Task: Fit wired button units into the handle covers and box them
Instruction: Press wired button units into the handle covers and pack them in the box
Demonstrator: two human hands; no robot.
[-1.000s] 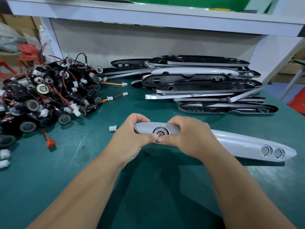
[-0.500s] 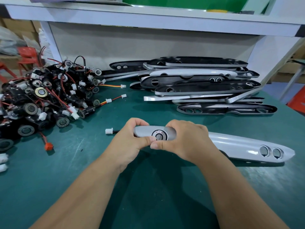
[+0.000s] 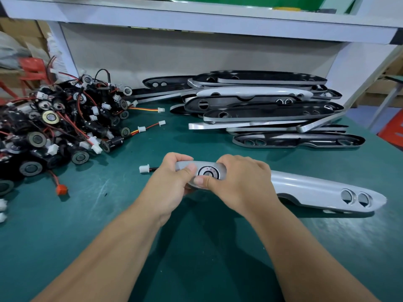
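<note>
Both hands point(image 3: 172, 182) point(image 3: 242, 182) grip cover point(image 3: 316, 190), thumbs at btn point(image 3: 209, 172).

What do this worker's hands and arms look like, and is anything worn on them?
Nothing is worn. The left hand and right hand are bare, with no gloves, and no ring shows on the visible fingers. The left forearm and right forearm are bare to the frame's edge: no sleeves, watch or wristband in view. The visible thumbnails are short and plain.
</note>
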